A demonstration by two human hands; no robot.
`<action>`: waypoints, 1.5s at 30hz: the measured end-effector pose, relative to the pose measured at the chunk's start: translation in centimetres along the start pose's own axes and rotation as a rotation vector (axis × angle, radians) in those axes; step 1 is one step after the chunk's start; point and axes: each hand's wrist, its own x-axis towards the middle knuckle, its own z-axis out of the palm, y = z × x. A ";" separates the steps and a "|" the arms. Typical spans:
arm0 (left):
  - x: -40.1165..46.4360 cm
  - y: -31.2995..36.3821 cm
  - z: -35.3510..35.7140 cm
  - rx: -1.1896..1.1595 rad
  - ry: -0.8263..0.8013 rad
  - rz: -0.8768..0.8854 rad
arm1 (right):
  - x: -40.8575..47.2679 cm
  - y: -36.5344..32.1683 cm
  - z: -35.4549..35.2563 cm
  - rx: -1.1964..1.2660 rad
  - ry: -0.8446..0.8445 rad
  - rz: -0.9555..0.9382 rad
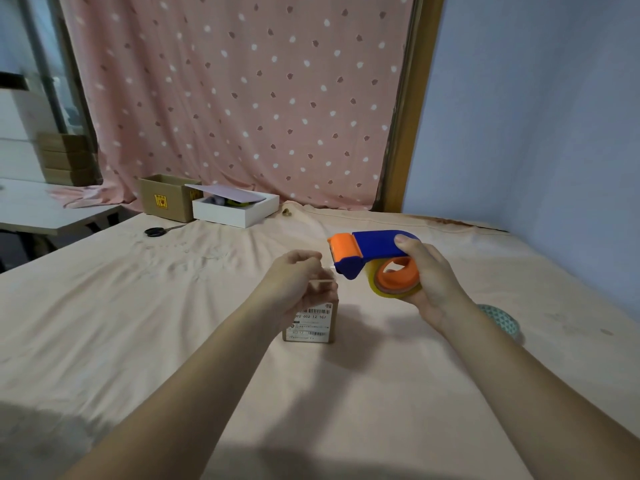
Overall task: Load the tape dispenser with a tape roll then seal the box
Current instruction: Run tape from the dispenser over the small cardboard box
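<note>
The small cardboard box stood upright on the peach cloth-covered table, its near face bearing a white label with barcodes. Everything else is placed here against that box.

Directly above its top, the left hand hovered with fingers curled inward, pinching what looked like a strip of clear tape or the box's top flap (the blur there made it impossible to tell which). The hand covered most of the box's upper edge.

Up and to the right of the box, lifted off the table, the right hand was wrapped around the tape dispenser, thumb lying on its blue body and fingers curled beneath. The dispenser's orange roller end pointed toward the left hand. A clear tape roll sat on the dispenser's orange hub, already loaded.

Right of the box, half hidden behind the right forearm, a teal patterned roll lay on the cloth.

Far behind the box and to its left lay black-handled scissors, and beyond them a brown carton touching a white box with its lid askew, before a pink dotted curtain.
</note>
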 end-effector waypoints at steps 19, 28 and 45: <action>2.2 2.0 -6.0 0.018 0.095 -0.127 | 1.1 -1.5 7.2 -0.187 0.053 0.072; 4.2 0.4 -7.6 0.336 0.203 -0.033 | 1.4 -1.3 8.6 -0.399 0.076 -0.050; 5.0 -1.5 -8.3 0.392 0.124 -0.094 | 3.5 -2.0 9.1 -0.677 0.015 -0.122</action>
